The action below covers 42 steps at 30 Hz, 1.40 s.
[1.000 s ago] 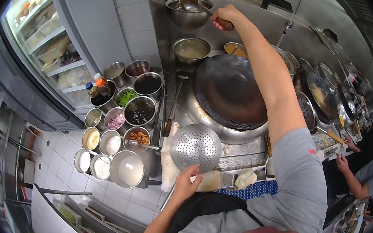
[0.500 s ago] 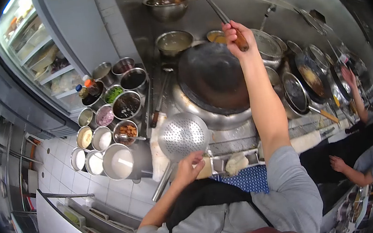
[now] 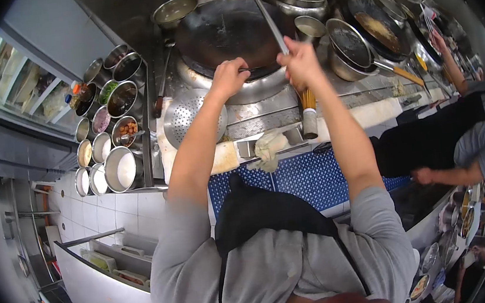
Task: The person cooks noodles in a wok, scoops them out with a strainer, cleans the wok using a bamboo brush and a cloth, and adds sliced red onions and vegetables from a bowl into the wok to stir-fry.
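Observation:
My right hand [image 3: 302, 65] is closed around the handle of a metal ladle [image 3: 270, 21]. The ladle slants up and left over the wok, its bowl near the top of the view. At the near rim of the large dark wok [image 3: 222, 41], my left hand [image 3: 229, 80] has its fingers curled on the edge; the fingertips are partly hidden. The wok sits on a round steel burner ring [image 3: 257, 91]. Beside my left forearm lies a perforated skimmer [image 3: 183, 119]. A bamboo brush [image 3: 309, 118] lies below my right hand.
Several steel pots of seasonings [image 3: 123, 167] stand at left, beside a fridge [image 3: 28, 85]. A crumpled cloth [image 3: 270, 148] lies on the front edge. To the right are a strainer [image 3: 349, 42], another wok [image 3: 380, 30] and a co-worker in a black apron [image 3: 425, 147].
My right hand has lowered the ladle towards the wok's near side. My left hand has left the skimmer and moved forward to the wok's rim. The view has shifted.

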Tool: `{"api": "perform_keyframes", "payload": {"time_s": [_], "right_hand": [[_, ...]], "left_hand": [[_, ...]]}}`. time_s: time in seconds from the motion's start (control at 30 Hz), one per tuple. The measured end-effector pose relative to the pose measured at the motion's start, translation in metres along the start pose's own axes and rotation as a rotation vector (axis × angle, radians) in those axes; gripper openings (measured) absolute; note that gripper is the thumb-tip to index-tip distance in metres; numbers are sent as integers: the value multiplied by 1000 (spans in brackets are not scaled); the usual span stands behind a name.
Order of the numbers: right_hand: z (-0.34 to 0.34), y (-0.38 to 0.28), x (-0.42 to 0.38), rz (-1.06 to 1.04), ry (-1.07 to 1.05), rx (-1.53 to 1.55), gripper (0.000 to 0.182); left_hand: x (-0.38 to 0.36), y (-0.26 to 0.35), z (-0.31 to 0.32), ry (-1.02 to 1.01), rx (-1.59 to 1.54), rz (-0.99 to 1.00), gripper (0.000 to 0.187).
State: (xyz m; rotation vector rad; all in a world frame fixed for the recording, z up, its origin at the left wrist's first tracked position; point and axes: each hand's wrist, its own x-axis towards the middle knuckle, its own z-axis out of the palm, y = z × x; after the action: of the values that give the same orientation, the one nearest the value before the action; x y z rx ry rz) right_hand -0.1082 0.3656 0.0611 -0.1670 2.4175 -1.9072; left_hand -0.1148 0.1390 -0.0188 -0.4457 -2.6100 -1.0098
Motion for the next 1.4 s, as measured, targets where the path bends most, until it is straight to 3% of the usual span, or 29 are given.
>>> {"api": "perform_keyframes", "payload": {"time_s": [0.03, 0.07, 0.2, 0.27, 0.33, 0.4, 0.47, 0.53, 0.6, 0.67, 0.73, 0.87, 0.93, 0.97, 1.0, 1.07, 1.13, 1.2, 1.3, 1.4], "right_hand": [[-9, 27, -10, -103, -45, 17, 66], [-22, 42, -26, -34, -52, 191, 64], [-70, 96, -121, -30, 66, 115, 62], [-85, 109, -171, 12, 137, 123, 60], [-96, 132, -212, 45, 208, 134, 60], [-110, 173, -234, 34, 240, -118, 64], [-121, 169, -236, 89, 237, -415, 62], [-123, 198, -227, 34, 256, -558, 58], [-123, 231, -214, 28, 272, -645, 57], [-120, 247, -208, -2, 284, -716, 56], [-122, 246, -211, 51, 277, -583, 53], [-132, 235, -270, 72, 360, -559, 45], [-139, 237, -320, 206, 367, -574, 43], [-139, 244, -347, 303, 345, -563, 41], [-138, 255, -372, 399, 323, -570, 41], [-128, 280, -421, 547, 334, -554, 42], [-115, 296, -455, 643, 294, -577, 41], [-107, 300, -468, 733, 221, -538, 40], [-105, 297, -463, 744, 76, -513, 37], [-113, 292, -451, 723, -7, -495, 34]], "left_hand": [[2, -1, 3, 20, 4, 13, 24], [1, -3, 9, 30, 4, 23, 26], [-26, 35, 17, 411, 90, 202, 39], [-58, 76, 20, 414, -37, 287, 29], [-112, 106, 50, 46, -286, 195, 16], [-166, 129, 102, -475, -629, -34, 20], [-189, 143, 146, -966, -422, -52, 36], [-217, 115, 219, -989, -244, -135, 59], [-233, 57, 303, -716, -32, 60, 83], [-205, 62, 317, -807, 136, -217, 96], [-183, 55, 328, -970, 108, -388, 96], [-191, 29, 376, -849, 46, -321, 98], [-192, 30, 387, -885, 34, -447, 95], [-206, 12, 403, -685, 83, -146, 98], [-199, 9, 407, -832, 138, -184, 103], [-199, -22, 438, -938, 357, -23, 110], [-175, 26, 422, -1127, 502, -116, 119], [-158, 20, 444, -1244, 635, -104, 100], [-136, -21, 472, -1431, 258, 254, 56], [-165, 39, 408, -1172, 87, 71, 54]]}}
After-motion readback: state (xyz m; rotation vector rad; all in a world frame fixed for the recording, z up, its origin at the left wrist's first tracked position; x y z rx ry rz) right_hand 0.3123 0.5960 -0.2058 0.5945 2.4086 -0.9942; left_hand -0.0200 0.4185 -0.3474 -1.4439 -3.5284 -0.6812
